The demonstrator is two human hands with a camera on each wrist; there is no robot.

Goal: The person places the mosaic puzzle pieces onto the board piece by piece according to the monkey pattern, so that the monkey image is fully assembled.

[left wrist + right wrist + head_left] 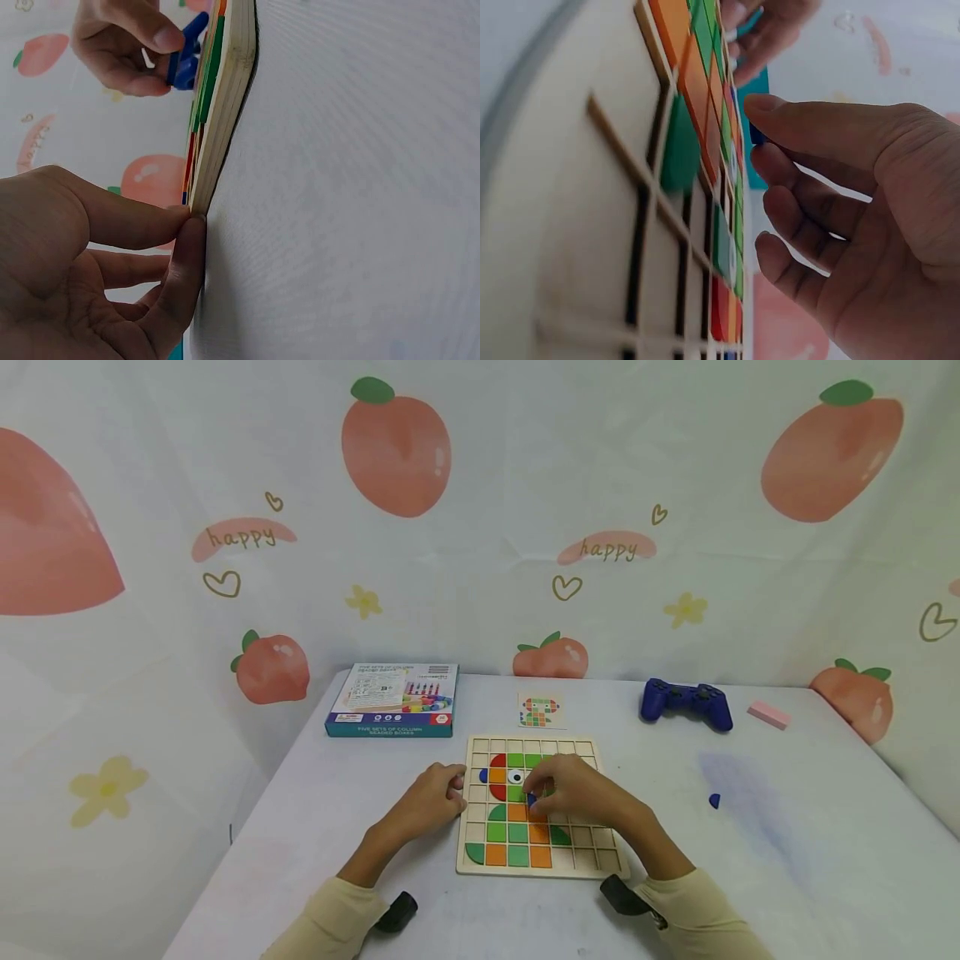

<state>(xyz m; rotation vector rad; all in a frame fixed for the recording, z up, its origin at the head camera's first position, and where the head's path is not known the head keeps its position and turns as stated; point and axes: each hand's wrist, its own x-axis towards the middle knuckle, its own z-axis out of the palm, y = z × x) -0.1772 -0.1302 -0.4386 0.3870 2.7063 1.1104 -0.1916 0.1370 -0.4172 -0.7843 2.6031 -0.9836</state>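
A square wooden grid board (pixel 592 860) lies in front of the person, part filled with green, orange, red and blue tiles and a white eye tile (pixel 515 777). At its left edge the left hand (pixel 429 797) holds the rim; thumb and fingertip meet at the wooden side (pixel 225 124) in the left wrist view. Above the board's middle, the right hand (pixel 576 789) pinches a small dark blue tile (pixel 757 135) between thumb and forefinger. That hand hides some cells to the right of the eye tile. A rounded green tile (pixel 679 146) sits in the grid nearby.
Behind the board lies a pattern card (pixel 542 711). A flat box (pixel 393 700) is at the back left. On the right are a blue game controller (pixel 686 703), a pink block (pixel 768 715) and a loose blue tile (pixel 714 801).
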